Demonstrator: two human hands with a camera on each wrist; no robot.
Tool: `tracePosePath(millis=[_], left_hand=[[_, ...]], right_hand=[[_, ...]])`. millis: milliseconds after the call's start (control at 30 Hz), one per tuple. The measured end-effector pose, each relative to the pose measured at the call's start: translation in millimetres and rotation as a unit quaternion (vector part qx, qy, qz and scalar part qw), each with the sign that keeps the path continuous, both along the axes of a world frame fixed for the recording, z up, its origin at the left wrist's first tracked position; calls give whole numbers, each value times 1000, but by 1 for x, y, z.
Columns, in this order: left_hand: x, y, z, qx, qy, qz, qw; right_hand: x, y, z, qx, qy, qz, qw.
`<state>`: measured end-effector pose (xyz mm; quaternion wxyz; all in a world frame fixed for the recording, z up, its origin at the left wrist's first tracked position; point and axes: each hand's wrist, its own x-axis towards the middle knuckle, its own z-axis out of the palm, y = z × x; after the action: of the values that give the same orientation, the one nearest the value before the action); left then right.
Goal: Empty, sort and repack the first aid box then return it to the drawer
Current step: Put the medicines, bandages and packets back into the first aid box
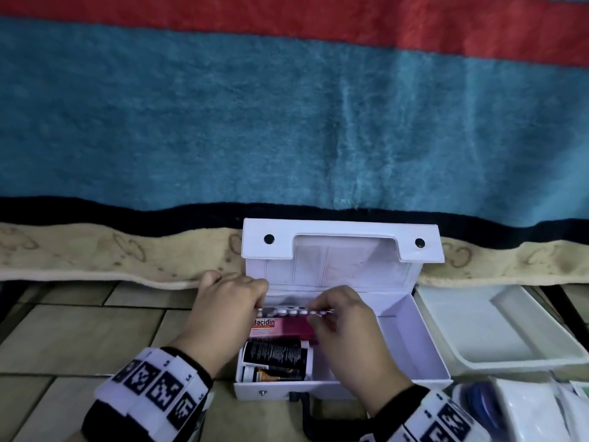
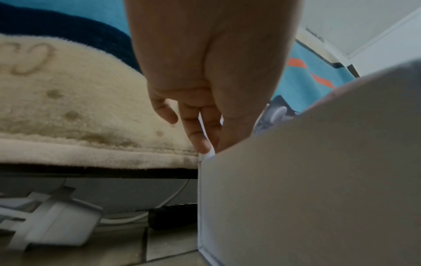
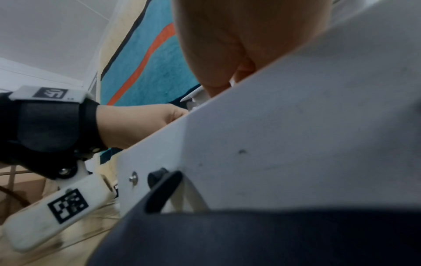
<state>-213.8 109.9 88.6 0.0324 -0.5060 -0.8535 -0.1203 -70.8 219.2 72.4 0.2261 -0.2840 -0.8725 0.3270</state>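
Box: the white first aid box [image 1: 411, 333] is sitting open on the tiled floor [image 1: 79, 330], lower centre of the head view, lid leaning back against the blanket [image 1: 287, 122].
Strip: a blister strip of pills [image 1: 294, 312] is hanging just above the box's left half, its long axis running left to right across the frame.
Hands: the left hand [image 1: 229, 301] is pinching the strip's left end and the right hand [image 1: 345, 317] is pinching its right end; both are equally near.
Below: a Bacidin carton [image 1: 280, 328] and a dark bottle [image 1: 274, 357] are lying directly under the strip.
Beside: a white tray [image 1: 462, 355] is sitting at the right.
Judgement: the strip is probably going in lengthwise, parallel to the carton.
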Motion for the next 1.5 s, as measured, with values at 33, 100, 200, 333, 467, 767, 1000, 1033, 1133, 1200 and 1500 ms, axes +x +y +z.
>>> tracePosePath(millis=[33,100,200,333,467,767,1000,1033,1133,1200,1500], left_hand=[[1,2,1,-10,-12,13,1000],[-1,2,2,2,-30,28,999],[-4,-3,1,39,-90,33,995],[-4,-9,-5,73,-59,47,994],[-5,-10,-5,90,-57,45,993],[1,-11,-1,36,-71,48,996],[8,-16,5,5,-73,72,995],[9,-16,6,-1,-70,75,995],[15,-16,8,-14,-56,74,996],[19,-16,9,-26,-45,72,996],[39,-15,18,-55,-21,77,995]], right_hand=[[-2,0,1,9,-23,12,1000],[-7,0,3,30,-63,29,997],[-15,0,13,49,-91,21,994],[-29,0,23,44,-137,46,989],[-35,1,21,72,-169,60,981],[-37,-1,20,113,-259,103,954],[-34,1,15,99,-217,78,968],[-34,0,16,97,-225,83,966],[-30,-1,18,78,-226,79,968],[-26,0,24,59,-222,72,971],[37,14,77,9,-138,18,990]])
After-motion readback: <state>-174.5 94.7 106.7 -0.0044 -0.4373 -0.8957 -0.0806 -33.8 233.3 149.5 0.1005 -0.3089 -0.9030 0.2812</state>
